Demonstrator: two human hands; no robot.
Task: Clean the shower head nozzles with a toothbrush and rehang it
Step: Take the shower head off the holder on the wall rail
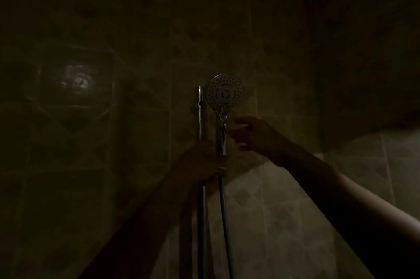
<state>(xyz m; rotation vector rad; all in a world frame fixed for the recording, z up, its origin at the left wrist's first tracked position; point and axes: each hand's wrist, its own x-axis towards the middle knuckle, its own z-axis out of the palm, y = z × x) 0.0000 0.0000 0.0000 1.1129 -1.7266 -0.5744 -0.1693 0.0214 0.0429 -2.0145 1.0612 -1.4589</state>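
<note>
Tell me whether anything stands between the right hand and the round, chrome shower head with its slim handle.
Nothing visible does. The right hand is close beside the handle of the round chrome shower head; the left hand is at its lower end. Darkness hides whether either hand grips it.

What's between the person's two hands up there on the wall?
In the head view, the shower head's chrome handle stands upright between the left hand, lower, and the right hand, higher. Too dark to judge either grip.

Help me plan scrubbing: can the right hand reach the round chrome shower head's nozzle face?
Probably yes: the right hand is just below the round chrome shower head, with nothing visible between.
</note>
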